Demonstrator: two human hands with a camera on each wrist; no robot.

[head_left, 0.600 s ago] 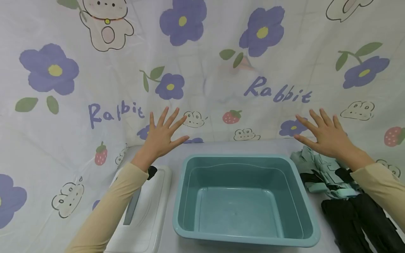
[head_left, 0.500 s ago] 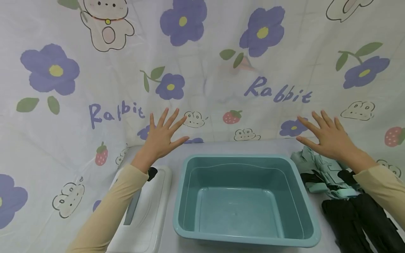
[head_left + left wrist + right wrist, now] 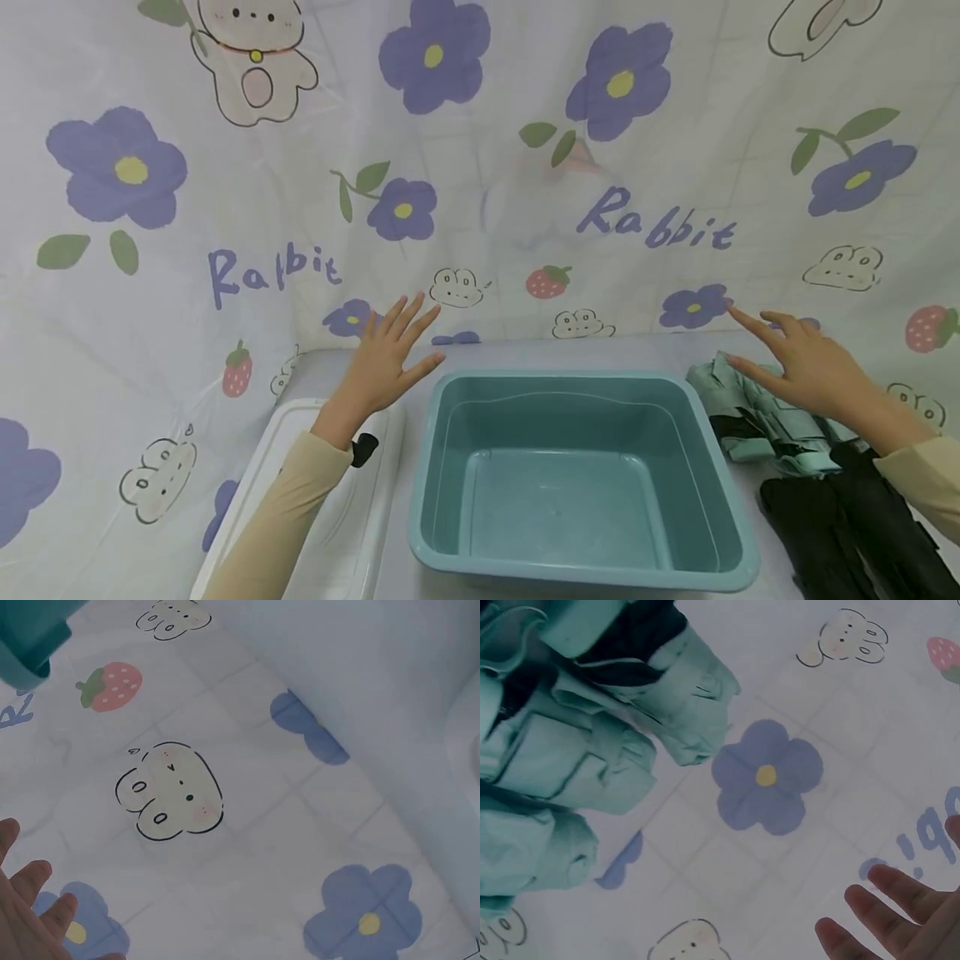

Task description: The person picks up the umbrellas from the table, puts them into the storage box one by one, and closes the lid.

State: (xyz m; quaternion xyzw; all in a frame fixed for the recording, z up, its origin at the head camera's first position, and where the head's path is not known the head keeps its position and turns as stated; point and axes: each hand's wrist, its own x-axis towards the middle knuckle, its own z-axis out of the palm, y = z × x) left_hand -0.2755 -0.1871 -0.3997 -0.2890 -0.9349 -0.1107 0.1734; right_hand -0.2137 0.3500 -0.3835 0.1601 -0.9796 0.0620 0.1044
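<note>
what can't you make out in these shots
- Black garment, head view: cut off by the bottom right corner.
- White lid, head view: partly hidden by the left sleeve.
- Left hand, left wrist view: only fingertips show.
- Right hand, right wrist view: likewise cropped.

A teal plastic tub (image 3: 738, 546) sat in the middle of the desk (image 3: 525, 348). A white lidded box (image 3: 341, 533) lay to its left. Behind hung a cloth backdrop (image 3: 480, 150) printed with purple flowers, strawberries, rabbits and the word "Rabbit".
</note>
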